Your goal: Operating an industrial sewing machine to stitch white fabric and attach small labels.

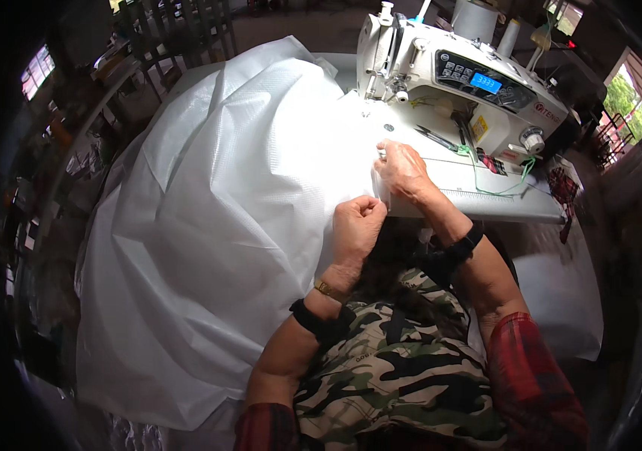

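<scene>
A large white sheet of woven-looking fabric [208, 203] spreads over the left of the sewing table and hangs down in folds. My left hand [358, 227] pinches its right edge near the table's front. Farther forward, my right hand [403, 170] has its fingers closed on the same edge, just short of the needle area. The white sewing machine [464, 75] stands beyond my hands, its lamp washing out the fabric under the needle. Exactly how the fabric lies under the presser foot is lost in the glare.
On the machine bed right of my hands lie dark scissors-like tools [435, 138] and green thread [512, 188]. Checked cloth scraps [564, 194] hang at the table's right end. White thread cones [476, 19] stand behind the machine. More white material [554, 293] hangs below the table at right.
</scene>
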Demonstrator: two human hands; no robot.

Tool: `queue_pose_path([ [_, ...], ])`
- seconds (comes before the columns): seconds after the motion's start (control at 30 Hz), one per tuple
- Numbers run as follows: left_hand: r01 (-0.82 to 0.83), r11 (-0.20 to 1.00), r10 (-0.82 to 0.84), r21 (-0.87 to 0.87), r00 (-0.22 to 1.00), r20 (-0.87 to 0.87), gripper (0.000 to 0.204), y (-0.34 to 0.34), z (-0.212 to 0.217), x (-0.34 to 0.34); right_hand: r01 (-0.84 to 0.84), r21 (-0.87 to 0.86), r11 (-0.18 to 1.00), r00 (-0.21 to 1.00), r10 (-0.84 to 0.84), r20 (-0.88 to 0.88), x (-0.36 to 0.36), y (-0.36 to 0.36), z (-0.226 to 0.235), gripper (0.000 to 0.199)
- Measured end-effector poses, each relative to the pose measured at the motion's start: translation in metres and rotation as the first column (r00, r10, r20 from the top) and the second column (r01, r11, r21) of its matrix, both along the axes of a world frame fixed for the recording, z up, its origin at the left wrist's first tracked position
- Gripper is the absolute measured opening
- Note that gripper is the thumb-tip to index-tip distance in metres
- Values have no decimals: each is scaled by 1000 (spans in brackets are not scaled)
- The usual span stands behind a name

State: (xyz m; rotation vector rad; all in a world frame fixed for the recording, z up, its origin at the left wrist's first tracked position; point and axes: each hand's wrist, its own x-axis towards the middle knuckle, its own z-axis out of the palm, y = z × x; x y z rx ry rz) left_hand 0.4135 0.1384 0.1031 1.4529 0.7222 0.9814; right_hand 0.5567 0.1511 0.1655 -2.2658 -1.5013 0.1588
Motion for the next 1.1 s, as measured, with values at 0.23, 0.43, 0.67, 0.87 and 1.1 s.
queue_pose_path([
  [0.23,-2,999,1,-48,1000,-25,16,1,7,0,5,55,998,988,3,-152,-15,-21,-3,29],
  [0.43,-2,1000,4,29,998,-62,17,-3,15,1,30,286,958,939,71,-336,-6,-24,-18,35],
  [0.67,-29,994,39,109,995,-92,16,-3,15,1,59,157,986,996,-48,-73,-16,-38,5,37],
  [0.87,-46,987,68,156,988,-138,17,-2,14,0,50,121,991,963,-16,-268,-14,-35,-1,33],
  [1.1,-41,966,95,254,974,-205,18,-2,33,-4,13,185,983,461,158,-873,-2,-34,-18,39],
])
